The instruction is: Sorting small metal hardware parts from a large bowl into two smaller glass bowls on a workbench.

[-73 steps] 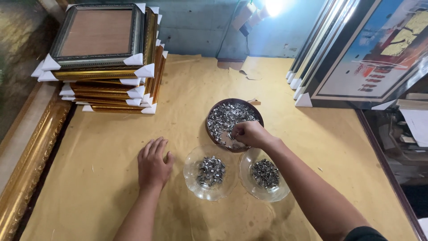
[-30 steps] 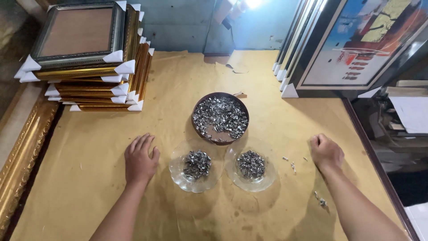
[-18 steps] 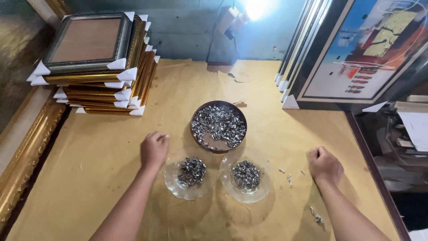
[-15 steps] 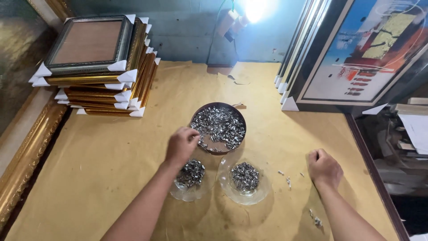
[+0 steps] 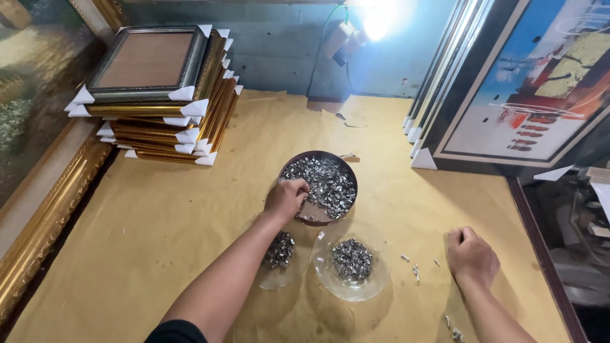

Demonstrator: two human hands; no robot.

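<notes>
1. Left hand (image 5: 287, 198): reaching into the left side of the dark round dish (image 5: 319, 186), fingers curled down among the small metal pieces (image 5: 327, 181); impossible to tell whether anything is pinched, since the fingertips are hidden by the knuckles.
2. Right hand (image 5: 471, 256): resting on the brown paper table cover (image 5: 152, 235) as a loose fist, well apart from the dishes, holding nothing visible.
3. Metal pieces: heaped in the dark dish at the middle of the table, with smaller heaps in two clear glass bowls just below it, the left bowl (image 5: 274, 274) partly under the forearm, the right bowl (image 5: 351, 261) in full view.
4. A few strays (image 5: 415, 272) scattered on the paper between the right bowl and the right hand, more near the bottom edge.
5. Handling, judged from looks: tiny, stiff, light singly, probably sharp-edged and slippery; best taken as a fingertip pinch from the top of the heap, not scooped deep.
6. Glass bowls: likely fragile and smooth, prone to sliding on paper; steadied at the rim.
7. Nearby: stack of gold picture frames (image 5: 159, 95) with white corner guards at upper left, framed pictures (image 5: 527, 89) leaning at upper right, lamp (image 5: 346, 38) against the back wall.
</notes>
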